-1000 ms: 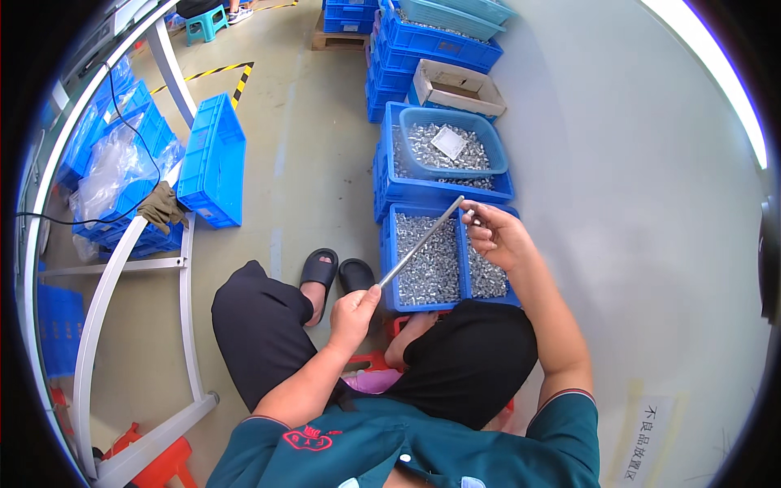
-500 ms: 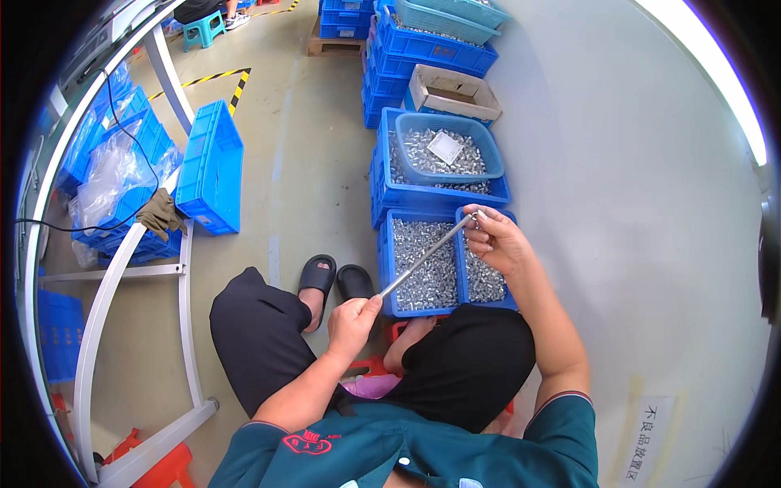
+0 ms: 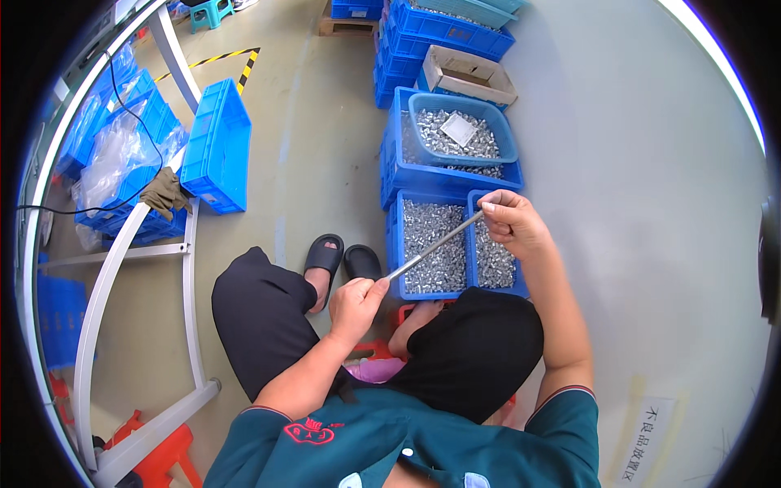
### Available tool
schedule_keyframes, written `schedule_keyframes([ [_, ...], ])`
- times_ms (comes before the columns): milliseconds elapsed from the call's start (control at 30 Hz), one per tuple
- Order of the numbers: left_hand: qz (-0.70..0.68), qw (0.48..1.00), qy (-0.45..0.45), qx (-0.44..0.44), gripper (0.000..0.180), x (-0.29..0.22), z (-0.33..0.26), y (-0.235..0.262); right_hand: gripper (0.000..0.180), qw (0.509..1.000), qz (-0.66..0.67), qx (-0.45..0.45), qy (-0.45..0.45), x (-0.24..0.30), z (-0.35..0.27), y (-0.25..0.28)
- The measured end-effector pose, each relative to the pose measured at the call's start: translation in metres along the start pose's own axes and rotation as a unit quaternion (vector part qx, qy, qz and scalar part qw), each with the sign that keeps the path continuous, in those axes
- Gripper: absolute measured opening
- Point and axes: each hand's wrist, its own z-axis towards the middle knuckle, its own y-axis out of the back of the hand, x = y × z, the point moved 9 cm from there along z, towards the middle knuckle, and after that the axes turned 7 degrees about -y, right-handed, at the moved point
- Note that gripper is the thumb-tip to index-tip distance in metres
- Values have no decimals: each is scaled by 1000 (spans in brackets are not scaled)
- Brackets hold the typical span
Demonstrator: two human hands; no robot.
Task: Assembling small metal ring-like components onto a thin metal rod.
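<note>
A thin grey metal rod (image 3: 443, 241) slants up from left to right in front of me, over the bins. My left hand (image 3: 358, 307) is wrapped round its thicker lower end, thumb laid along it. At the upper tip, the thumb and fingers of my right hand (image 3: 516, 224) are pinched together; whatever they hold there is too small and covered to make out. Below the rod, a blue bin (image 3: 395, 236) is full of small silver metal parts (image 3: 433, 220). More of these parts lie in a narrower blue bin (image 3: 521, 281) under my right hand.
Beyond stands a larger blue crate (image 3: 393, 175) with a light-blue basket (image 3: 510, 146) of parts and a white card. A whitish open box (image 3: 439, 58) and stacked crates follow. At left are a white metal frame (image 3: 189, 301) and a tilted blue crate (image 3: 215, 150). Black slippers (image 3: 362, 262) lie near my feet.
The view has shifted slightly, so the bins sit higher and further right. My right fingers have closed in at the rod's tip; my left hand keeps its grip.
</note>
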Motion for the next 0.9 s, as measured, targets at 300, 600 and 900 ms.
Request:
schedule_keyframes([
  [300,-6,999,-37,-22,46,-4,2,-3,12,988,-120,-94,23,1,-10,-12],
  [600,-155,986,68,1,51,15,5,-16,30,965,-156,142,-153,-64,-5,-83],
  [900,-176,981,83,-23,54,28,2,-13,17,979,112,63,-156,-53,26,-5],
])
